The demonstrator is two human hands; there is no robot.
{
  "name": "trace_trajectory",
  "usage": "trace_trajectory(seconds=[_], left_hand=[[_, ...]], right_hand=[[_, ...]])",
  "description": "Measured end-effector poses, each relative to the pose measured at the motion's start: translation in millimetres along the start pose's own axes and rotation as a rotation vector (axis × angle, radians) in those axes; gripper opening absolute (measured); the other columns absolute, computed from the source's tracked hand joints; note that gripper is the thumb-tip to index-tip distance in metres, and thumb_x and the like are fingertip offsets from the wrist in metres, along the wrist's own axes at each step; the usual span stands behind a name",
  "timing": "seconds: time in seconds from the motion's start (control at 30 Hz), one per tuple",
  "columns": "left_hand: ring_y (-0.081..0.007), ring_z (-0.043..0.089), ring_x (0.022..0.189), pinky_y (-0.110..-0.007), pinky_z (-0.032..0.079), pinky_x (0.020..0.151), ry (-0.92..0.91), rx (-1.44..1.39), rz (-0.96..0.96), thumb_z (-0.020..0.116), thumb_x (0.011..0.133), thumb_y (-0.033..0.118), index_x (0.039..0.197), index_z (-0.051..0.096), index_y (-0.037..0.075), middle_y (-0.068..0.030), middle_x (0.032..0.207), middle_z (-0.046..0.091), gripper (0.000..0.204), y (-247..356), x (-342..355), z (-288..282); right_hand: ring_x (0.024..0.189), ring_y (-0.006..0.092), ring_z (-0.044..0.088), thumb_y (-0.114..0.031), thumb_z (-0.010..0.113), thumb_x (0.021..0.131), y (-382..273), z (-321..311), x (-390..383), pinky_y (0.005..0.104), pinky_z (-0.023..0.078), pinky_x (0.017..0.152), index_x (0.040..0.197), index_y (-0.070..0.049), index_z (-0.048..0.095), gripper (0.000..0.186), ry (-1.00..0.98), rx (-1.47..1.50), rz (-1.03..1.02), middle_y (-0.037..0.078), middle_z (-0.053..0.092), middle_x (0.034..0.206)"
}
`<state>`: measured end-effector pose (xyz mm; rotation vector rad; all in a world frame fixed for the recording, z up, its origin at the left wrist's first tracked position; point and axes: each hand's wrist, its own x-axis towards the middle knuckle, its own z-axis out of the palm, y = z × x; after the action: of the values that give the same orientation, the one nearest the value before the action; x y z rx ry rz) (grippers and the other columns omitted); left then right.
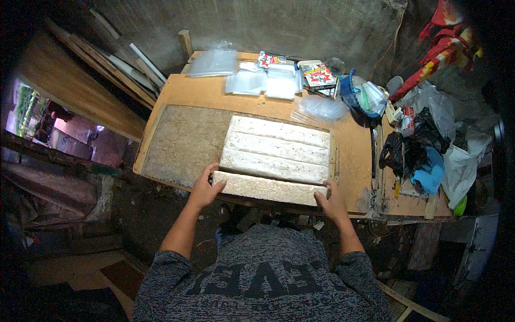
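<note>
Between my two hands is a long pale block (268,188) with a rough, speckled surface like tempeh. My left hand (205,188) grips its left end, thumb on the near face. At the opposite end my right hand (331,201) holds it the same way, fingers curled behind. The block sits at the near edge of the table, a dark gap separating it from three similar blocks (274,145). Those three lie side by side on a worn, stained board (182,142). Whether the held block touches the board underneath is hidden.
Clear plastic bags (213,61) lie in stacks along the back of the wooden table (177,88), beside small printed boxes (318,76). A blue basket (351,94) holds more plastic. To the right are black bags (394,150) and a white bag (461,166). Planks (102,70) lean at left.
</note>
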<state>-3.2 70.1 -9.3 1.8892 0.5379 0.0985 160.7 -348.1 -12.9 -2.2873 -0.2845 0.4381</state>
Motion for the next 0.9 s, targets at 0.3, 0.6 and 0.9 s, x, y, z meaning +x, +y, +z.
trace_trajectory(seconds=[0.3, 0.6, 0.9], left_hand=[[-0.0337, 0.044, 0.131, -0.054, 0.029, 0.110, -0.041, 0.785, 0.403, 0.088, 0.065, 0.049, 0.136, 0.056, 0.014, -0.0141, 0.134, 0.050, 0.085, 33, -16, 23], [-0.0304, 0.050, 0.125, -0.047, 0.032, 0.105, -0.183, 0.890, 0.448, 0.092, 0.062, 0.036, 0.134, 0.054, 0.016, -0.0095, 0.126, 0.058, 0.084, 35, 0, 33], [-0.0325, 0.048, 0.128, -0.050, 0.032, 0.107, -0.142, 0.752, 0.515, 0.088, 0.070, 0.040, 0.134, 0.055, 0.017, -0.0115, 0.127, 0.056, 0.076, 34, -7, 24]], right_hand=[[0.114, 0.0387, 0.054, -0.036, 0.089, 0.070, -55, 14, -9, 0.0504, 0.045, 0.096, 0.127, -0.006, 0.057, 0.072, 0.026, -0.422, -0.494, 0.018, 0.060, 0.120], [0.110, 0.0362, 0.053, -0.027, 0.094, 0.057, -75, 28, -10, 0.0487, 0.043, 0.094, 0.122, -0.008, 0.055, 0.078, -0.045, -0.624, -0.509, 0.015, 0.056, 0.117], [0.107, 0.0379, 0.054, -0.034, 0.090, 0.066, -68, 22, -6, 0.0478, 0.045, 0.092, 0.114, -0.006, 0.058, 0.064, -0.024, -0.432, -0.521, 0.017, 0.058, 0.110]])
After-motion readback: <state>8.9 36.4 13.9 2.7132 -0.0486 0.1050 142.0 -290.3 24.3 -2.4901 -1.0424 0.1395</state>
